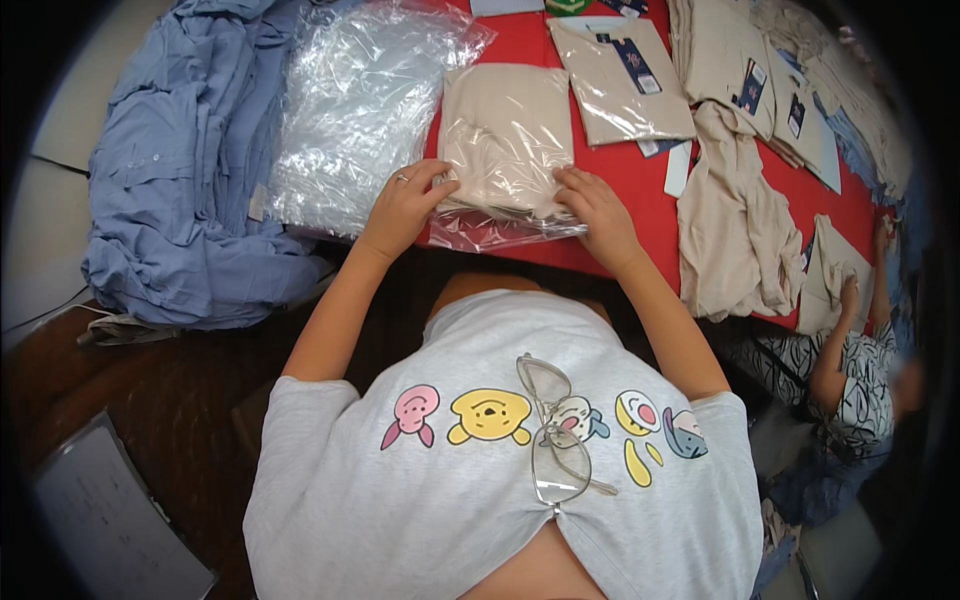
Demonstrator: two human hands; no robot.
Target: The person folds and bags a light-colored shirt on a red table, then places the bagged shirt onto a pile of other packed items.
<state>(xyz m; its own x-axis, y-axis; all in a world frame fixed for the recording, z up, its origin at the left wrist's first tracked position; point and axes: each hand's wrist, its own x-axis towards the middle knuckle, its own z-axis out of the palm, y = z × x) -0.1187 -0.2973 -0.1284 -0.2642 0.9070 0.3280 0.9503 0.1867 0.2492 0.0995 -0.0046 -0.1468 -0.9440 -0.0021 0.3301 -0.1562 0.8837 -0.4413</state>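
Note:
In front of me a folded beige garment (pixel 508 125) lies inside a clear plastic bag, on the table's near edge. The bag's loose open end (pixel 490 235) hangs toward me. My left hand (pixel 412 205) grips the bag's near left corner with bent fingers; a ring shows on one finger. At the near right corner, my right hand (pixel 597 208) has its fingers curled over the bag's edge, the thumb mostly hidden. Just left of the garment sits a pile of empty clear plastic bags (pixel 350 120).
Blue garments (pixel 170 180) are heaped at the left. On the red-covered table (pixel 625 225), a bagged beige garment (pixel 620 85) with a dark tag lies beyond my right hand. Loose beige cloth (pixel 735 220) hangs over the edge. At far right another person (pixel 850 370) handles a beige garment.

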